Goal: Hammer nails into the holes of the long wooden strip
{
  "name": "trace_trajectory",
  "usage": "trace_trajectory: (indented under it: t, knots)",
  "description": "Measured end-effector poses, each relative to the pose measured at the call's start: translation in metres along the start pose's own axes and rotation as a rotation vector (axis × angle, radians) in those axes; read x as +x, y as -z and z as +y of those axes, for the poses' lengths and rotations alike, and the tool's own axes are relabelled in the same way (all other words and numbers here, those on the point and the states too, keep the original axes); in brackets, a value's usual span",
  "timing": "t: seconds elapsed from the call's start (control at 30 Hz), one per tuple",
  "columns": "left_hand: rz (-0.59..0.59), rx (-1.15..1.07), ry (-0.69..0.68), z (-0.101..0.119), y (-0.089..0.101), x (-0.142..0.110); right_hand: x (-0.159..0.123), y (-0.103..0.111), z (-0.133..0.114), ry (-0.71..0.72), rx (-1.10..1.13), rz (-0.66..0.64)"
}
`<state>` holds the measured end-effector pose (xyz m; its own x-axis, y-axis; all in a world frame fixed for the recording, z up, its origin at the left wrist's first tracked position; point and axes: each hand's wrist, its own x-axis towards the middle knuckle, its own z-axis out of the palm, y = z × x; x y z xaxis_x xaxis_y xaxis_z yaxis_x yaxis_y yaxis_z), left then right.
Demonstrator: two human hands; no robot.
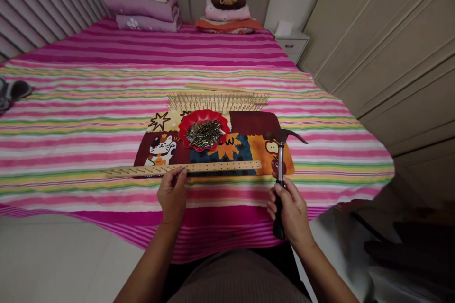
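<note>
A claw hammer [280,161] with a metal shaft and black grip stands head-up in my right hand [293,206], whose fingers wrap the grip. My left hand [173,194] is closed in a pinch at the near edge of a long wooden strip [223,166]; what lies between the fingertips is too small to make out. Left of this hand, several nails [142,169] stick out of the strip at a slant, while rows of small dark holes run along its right part. Beyond it, a red scalloped bowl [183,142] holds a heap of loose nails [205,133].
Under the bowl and strip lies a patterned mat [254,120] on a striped bed cover [88,137]. Behind the mat are wooden strips [216,102] bristling with upright nails. Folded bedding [145,12] is stacked at the back, and a wardrobe [387,42] stands right.
</note>
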<state>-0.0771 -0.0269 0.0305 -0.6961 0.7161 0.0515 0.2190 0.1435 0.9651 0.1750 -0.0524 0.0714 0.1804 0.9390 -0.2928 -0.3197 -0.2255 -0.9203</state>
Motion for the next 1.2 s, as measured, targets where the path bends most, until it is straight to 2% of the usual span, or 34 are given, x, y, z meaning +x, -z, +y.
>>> trace_trajectory:
  t: [0.13, 0.37, 0.47, 0.57, 0.67, 0.77, 0.93, 1.13, 1.2]
  knots:
    - [-0.009, 0.098, -0.115, -0.010, -0.006, -0.001, -0.003, -0.002, 0.002, -0.019, -0.008, 0.005]
    - [-0.001, 0.236, -0.177, -0.012, -0.009, -0.002, -0.011, -0.005, 0.001, -0.024, -0.058, -0.028]
    - [0.011, 0.264, -0.192, -0.010, -0.011, -0.003, -0.018, -0.008, -0.002, -0.056, -0.127, -0.120]
    - [0.014, 0.273, -0.238, -0.010, -0.013, -0.004, -0.023, -0.013, -0.005, -0.055, -0.257, -0.319]
    - [0.010, 0.286, -0.287, -0.012, -0.015, -0.006, -0.025, -0.024, -0.006, 0.006, -0.408, -0.521]
    - [0.008, 0.292, -0.321, -0.016, -0.017, -0.005, -0.024, -0.038, -0.005, 0.127, -0.508, -0.622]
    - [0.030, 0.278, -0.382, -0.021, -0.018, -0.004, -0.022, -0.055, -0.004, 0.268, -0.629, -0.689]
    - [0.043, 0.261, -0.379, -0.024, -0.020, -0.004, -0.022, -0.060, -0.011, 0.365, -0.798, -0.764]
    - [0.054, 0.236, -0.395, -0.025, -0.022, -0.005, -0.025, -0.060, -0.014, 0.451, -0.820, -0.750]
